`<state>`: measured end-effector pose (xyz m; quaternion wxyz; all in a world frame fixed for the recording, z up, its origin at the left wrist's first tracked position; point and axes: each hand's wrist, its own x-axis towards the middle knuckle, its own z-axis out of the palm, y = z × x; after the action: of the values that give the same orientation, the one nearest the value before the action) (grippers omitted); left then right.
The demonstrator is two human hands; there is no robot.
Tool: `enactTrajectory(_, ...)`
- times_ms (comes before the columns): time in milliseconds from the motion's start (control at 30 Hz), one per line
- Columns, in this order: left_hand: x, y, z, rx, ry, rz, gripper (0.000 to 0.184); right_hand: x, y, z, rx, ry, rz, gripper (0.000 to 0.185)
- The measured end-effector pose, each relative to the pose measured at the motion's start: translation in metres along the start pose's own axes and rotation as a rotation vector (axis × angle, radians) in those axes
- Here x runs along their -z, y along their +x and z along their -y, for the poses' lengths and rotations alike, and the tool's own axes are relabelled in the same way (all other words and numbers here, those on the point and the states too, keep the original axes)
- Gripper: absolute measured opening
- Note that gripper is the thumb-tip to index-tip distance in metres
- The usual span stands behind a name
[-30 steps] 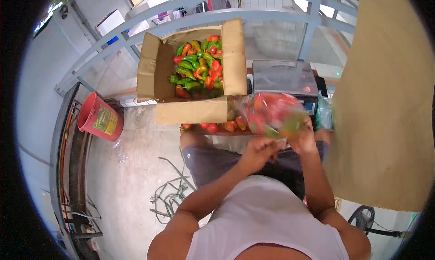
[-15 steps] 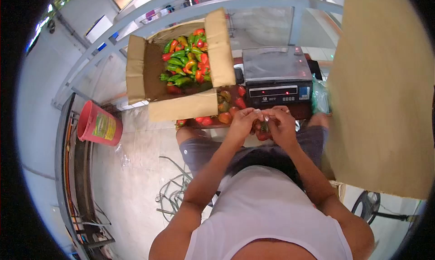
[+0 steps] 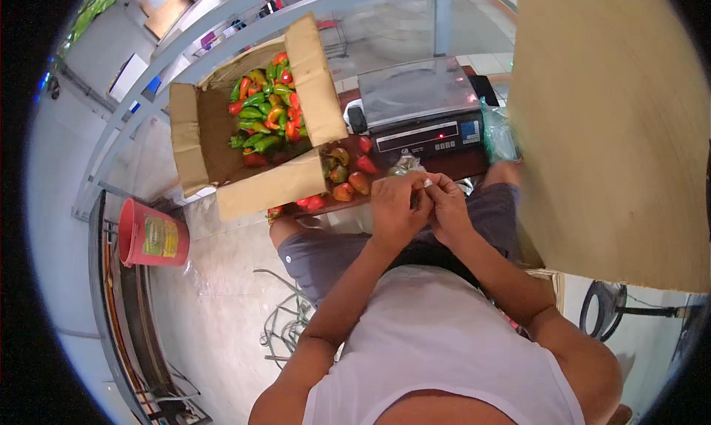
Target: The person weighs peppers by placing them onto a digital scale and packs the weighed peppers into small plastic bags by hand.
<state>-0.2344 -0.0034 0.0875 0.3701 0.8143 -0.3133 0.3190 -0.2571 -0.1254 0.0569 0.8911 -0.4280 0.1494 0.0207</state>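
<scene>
My left hand [image 3: 397, 208] and my right hand [image 3: 449, 208] meet above my lap, thumbs and fingers pinched together on a small clear plastic bag [image 3: 405, 165]. The bag's filled part shows just beyond my left fingers, and its contents look greenish but are hard to make out. Past the hands stands a digital scale [image 3: 418, 99] with a bare metal platform. Several loose red and mottled peppers [image 3: 343, 192] lie on the dark table left of the hands. An open cardboard box [image 3: 315, 84] behind them holds green and red peppers [image 3: 266, 117].
Plastic bags [image 3: 498, 132] hang beside the scale at right. A large cardboard sheet [image 3: 607, 128] rises along my right side. On the floor at left are a red bucket [image 3: 159, 240] and tangled green straps [image 3: 285, 329]. A grey metal railing [image 3: 363, 7] runs behind the table.
The bag has turned from below my fingers, where red peppers showed in it, to beyond them. My hands remain pinched close together. The whole view has shifted slightly.
</scene>
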Motion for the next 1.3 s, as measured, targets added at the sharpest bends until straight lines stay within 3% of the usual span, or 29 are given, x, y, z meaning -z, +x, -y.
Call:
enactTrajectory(33,-0.003,0.0,-0.001,-0.01,-0.004,-0.01,0.028,0.005,0.001,0.0,0.001,-0.01,0.016,0.012)
enactTrajectory(167,-0.018,-0.016,0.0,0.314,-0.365,0.007,0.033,0.035,-0.005,0.021,0.151,-0.42,0.249,0.007)
enactTrajectory(267,-0.019,-0.021,-0.007,0.439,-0.605,0.143,0.039,0.063,-0.006,0.039,-0.242,-0.297,0.417,0.007)
enactTrajectory(367,-0.014,-0.018,-0.018,0.413,-0.616,0.35,0.044,0.047,-0.029,0.058,-0.237,-0.478,0.236,0.008)
enactTrajectory(533,-0.027,-0.018,-0.011,0.401,-0.557,0.398,0.037,0.063,-0.042,0.049,0.361,-0.701,0.243,0.011)
enactTrajectory(567,-0.038,-0.022,0.001,0.507,-0.738,0.357,0.04,0.068,-0.05,0.053,0.476,-0.767,0.27,0.012)
enactTrajectory(600,-0.052,-0.026,0.009,0.627,-0.909,0.309,0.043,0.066,-0.064,0.066,0.446,-0.761,0.285,0.011)
enactTrajectory(667,-0.058,-0.005,-0.007,0.576,-0.801,0.316,0.05,0.058,-0.083,0.099,0.404,-0.753,0.339,0.01)
enactTrajectory(700,-0.067,-0.003,-0.013,0.833,-1.329,0.387,0.049,0.068,-0.085,0.101,0.449,-0.716,0.275,0.011)
enactTrajectory(800,-0.076,0.014,-0.062,1.278,-1.621,0.952,0.053,0.116,-0.091,0.11,0.512,-0.678,0.008,0.025)
enactTrajectory(833,-0.074,0.02,-0.082,1.194,-1.499,1.108,0.053,0.148,-0.094,0.106,0.469,-0.707,-0.14,0.037)
enactTrajectory(900,-0.079,0.015,-0.105,1.052,-1.341,1.283,0.053,0.207,-0.13,0.091,-0.024,-0.116,-0.268,0.065)
enactTrajectory(933,-0.085,0.004,-0.108,0.998,-1.306,1.308,0.051,0.254,-0.152,0.068,-0.153,0.04,-0.368,0.073)
enactTrajectory(967,-0.093,-0.003,-0.104,0.944,-1.264,1.322,0.05,0.274,-0.173,0.053,-0.209,0.176,-0.319,0.08)
enactTrajectory(1033,-0.113,-0.015,-0.069,0.619,-1.184,1.185,0.045,0.314,-0.216,0.022,-0.341,0.438,-0.243,0.095)
enactTrajectory(1067,-0.118,-0.02,-0.052,0.467,-1.136,1.122,0.043,0.338,-0.233,0.002,-0.367,0.621,-0.318,0.1)
enactTrajectory(1100,-0.122,-0.018,-0.038,0.642,-1.159,1.1,0.036,0.36,-0.248,-0.013,-0.368,0.499,-0.314,0.102)
enactTrajectory(1200,-0.128,-0.001,-0.003,0.916,-0.99,0.957,0.03,0.403,-0.271,-0.04,-0.472,0.396,-0.631,0.08)
enactTrajectory(1267,-0.135,0.017,0.02,0.919,-0.865,0.886,0.028,0.44,-0.28,-0.062,-0.384,0.614,-0.807,0.064)
enactTrajectory(1300,-0.141,0.025,0.029,0.921,-0.805,0.857,0.026,0.425,-0.267,-0.053,-0.367,0.472,-1.028,0.06)
